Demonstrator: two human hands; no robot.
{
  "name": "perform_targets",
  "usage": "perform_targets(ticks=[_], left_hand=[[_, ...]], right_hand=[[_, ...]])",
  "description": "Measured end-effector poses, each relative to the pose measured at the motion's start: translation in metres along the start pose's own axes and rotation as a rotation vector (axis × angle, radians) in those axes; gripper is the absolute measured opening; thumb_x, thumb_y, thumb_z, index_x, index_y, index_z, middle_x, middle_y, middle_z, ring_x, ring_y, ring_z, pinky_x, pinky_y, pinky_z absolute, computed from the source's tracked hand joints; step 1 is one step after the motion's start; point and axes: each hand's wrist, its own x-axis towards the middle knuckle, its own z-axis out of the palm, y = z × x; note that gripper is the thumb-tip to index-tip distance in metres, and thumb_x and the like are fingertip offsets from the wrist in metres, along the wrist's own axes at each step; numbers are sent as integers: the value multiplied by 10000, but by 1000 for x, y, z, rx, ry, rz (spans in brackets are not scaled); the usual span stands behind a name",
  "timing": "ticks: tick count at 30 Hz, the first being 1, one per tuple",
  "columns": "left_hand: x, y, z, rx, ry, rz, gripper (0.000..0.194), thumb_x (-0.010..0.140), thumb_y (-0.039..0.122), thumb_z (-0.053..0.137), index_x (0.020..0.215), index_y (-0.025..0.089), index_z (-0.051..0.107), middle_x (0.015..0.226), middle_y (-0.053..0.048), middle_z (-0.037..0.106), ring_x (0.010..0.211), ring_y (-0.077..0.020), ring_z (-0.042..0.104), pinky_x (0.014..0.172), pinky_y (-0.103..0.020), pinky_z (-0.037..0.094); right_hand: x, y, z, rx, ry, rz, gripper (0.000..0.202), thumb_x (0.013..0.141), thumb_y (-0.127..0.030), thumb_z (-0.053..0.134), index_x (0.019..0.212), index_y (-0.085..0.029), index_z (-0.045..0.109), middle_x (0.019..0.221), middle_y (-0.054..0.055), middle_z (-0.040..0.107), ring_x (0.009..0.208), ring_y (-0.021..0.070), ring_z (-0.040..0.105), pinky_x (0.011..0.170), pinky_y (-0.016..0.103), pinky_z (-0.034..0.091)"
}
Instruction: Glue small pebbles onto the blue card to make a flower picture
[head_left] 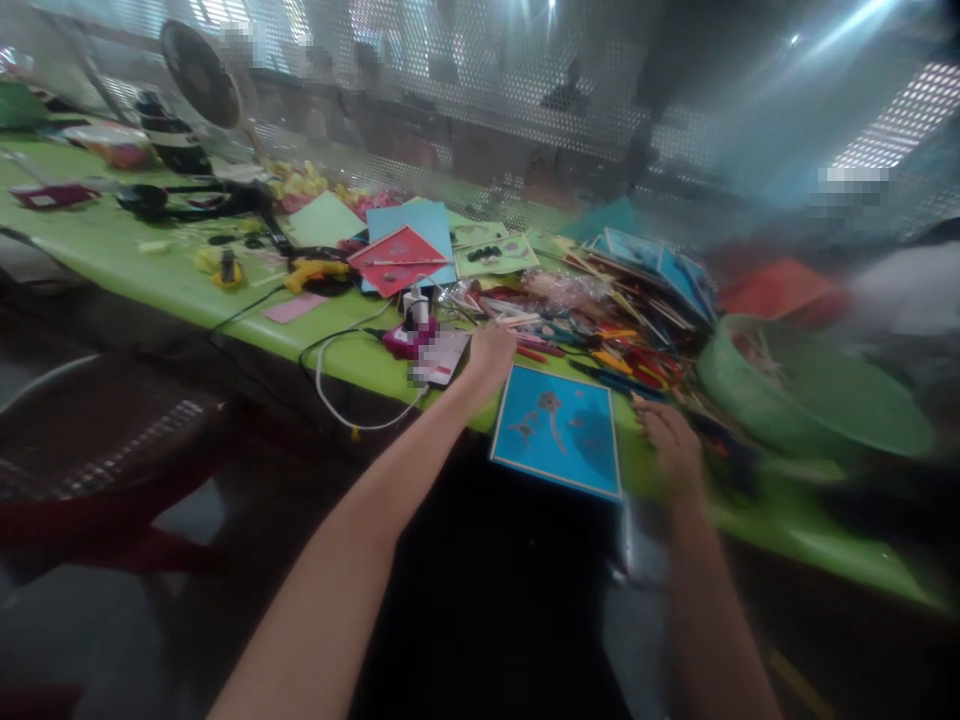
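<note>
The blue card [556,430] lies at the near edge of the bench [157,275]; my left hand [491,352] curls at its ten o'clock, right hand [671,435] half-bent at three, grasps unclear. Probably fetching; next calls for light pinching.

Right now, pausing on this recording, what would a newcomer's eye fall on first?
Probably the bright blue panel with a flower design, at the near edge of the green table, between the left hand and the right hand. After that, likely the large green basin on the right and the red card lying over a light blue sheet near the table's middle.
</note>
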Motion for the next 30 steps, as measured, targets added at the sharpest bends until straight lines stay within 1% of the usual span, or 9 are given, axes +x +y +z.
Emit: perform_targets(ticks=[5,10,12,14,16,18,22,26,30], left_hand=[[0,4,-7,-125,-41,23,343,1046,389,668,1337,206,665,1396,-126,658,1175,-250,686,1000,-464,612],[-15,22,-6,-296,-175,121,378,1034,393,687,1347,184,653,1364,-117,670,1162,-260,694,980,-479,619],[-21,32,-1,-396,-256,174,315,1035,380,687,1271,172,683,1287,-101,702,1102,-238,710,950,-448,625],[-27,42,5,-512,-326,211,219,1040,331,670,1153,146,703,1147,-83,740,987,-196,728,894,-370,623],[-32,48,9,-617,-377,222,200,1040,317,648,1101,134,700,1044,-74,748,885,-161,724,820,-301,605],[-37,51,11,-701,-411,217,231,1038,341,635,1111,130,694,994,-71,744,832,-144,709,767,-267,584],[-44,55,9,-814,-452,203,303,1017,419,656,1105,133,703,932,-53,726,795,-129,680,744,-253,556],[-48,61,5,-861,-470,203,262,990,394,692,1053,142,721,871,-27,689,775,-124,645,729,-243,535],[-54,71,7,-873,-458,195,247,1042,367,582,1014,164,720,718,25,570,644,-112,539,616,-226,454]], right_hand=[[1,-4,1,61,62,18,341,875,-520,674,1030,-227,756,901,58,749,783,218,691,705,353,569],[9,-12,3,195,85,29,291,843,-492,684,940,-217,689,751,40,720,654,196,665,626,330,524],[13,-22,4,247,65,31,266,863,-484,651,916,-226,690,717,34,709,610,189,650,587,318,500],[15,-34,7,285,33,36,249,873,-474,644,901,-234,702,693,29,699,589,184,642,560,306,483],[16,-45,10,309,-2,44,234,878,-460,654,888,-234,714,670,26,691,575,178,636,546,297,476],[15,-52,15,321,-33,49,229,891,-453,656,885,-234,722,666,23,690,573,175,636,541,293,477],[11,-58,23,327,-65,44,242,908,-463,638,881,-235,718,687,23,691,591,176,644,538,288,476],[9,-62,27,328,-89,41,230,888,-452,642,866,-233,707,669,21,678,575,171,630,523,283,469],[7,-69,31,338,-114,49,199,868,-426,656,856,-232,701,665,24,684,573,169,624,515,278,467]])
